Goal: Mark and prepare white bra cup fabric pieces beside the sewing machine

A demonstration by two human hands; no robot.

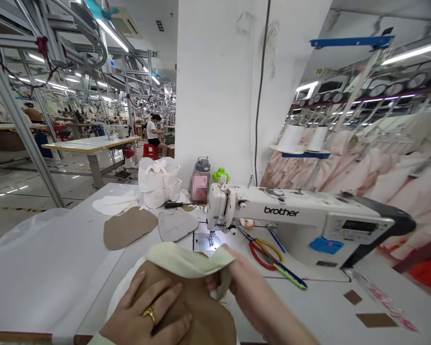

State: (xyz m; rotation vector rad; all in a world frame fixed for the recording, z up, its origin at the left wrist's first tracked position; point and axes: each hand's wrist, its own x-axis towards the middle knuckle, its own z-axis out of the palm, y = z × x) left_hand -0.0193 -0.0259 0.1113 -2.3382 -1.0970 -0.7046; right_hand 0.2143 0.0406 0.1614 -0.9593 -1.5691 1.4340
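Observation:
My left hand (147,314), with a gold ring on one finger, lies flat with fingers spread on a brown cardboard template (197,306) at the table's near edge. A pale cream fabric piece (187,261) is folded over the template's far end. My right hand (237,280) pinches the right edge of that cream fabric, fingers closed on it. Both hands sit just in front of the needle area (212,239) of a white Brother sewing machine (294,215).
Two flat templates, brown (128,227) and grey (176,224), lie left of the machine. White fabric bundles (158,182), a bottle (201,181), and cut pieces (115,203) stand behind. Red and yellow scissors (264,254) lie by the machine. Pink garments (362,167) hang at right. A person sits far back.

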